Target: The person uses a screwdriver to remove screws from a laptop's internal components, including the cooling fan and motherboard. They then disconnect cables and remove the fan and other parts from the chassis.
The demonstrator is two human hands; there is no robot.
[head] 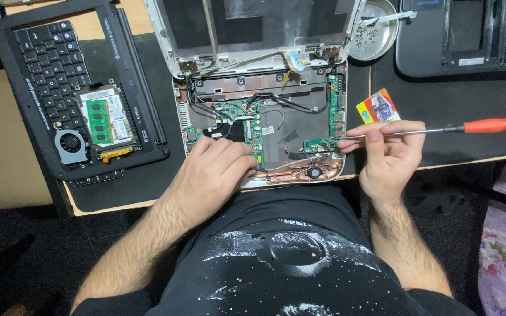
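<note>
Two hands work over the opened laptop base (265,126): the left hand (215,169) lies curled on its front edge, fingertips pressing the green mainboard (242,117), gripping nothing, while the right hand (387,149) pinches the shaft of a red-handled screwdriver (440,129), tip at the small board (322,143) on the base's right side. Keeping the tip square and the base pinned seems wise. Loose black cables (276,100) cross the base; a screw dish (376,29) sits behind it, a keyboard bezel (71,88) with fan (70,145) to its left

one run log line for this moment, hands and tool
left hand: resting on opened laptop | right hand: holding screwdriver, tip at small green board
</note>
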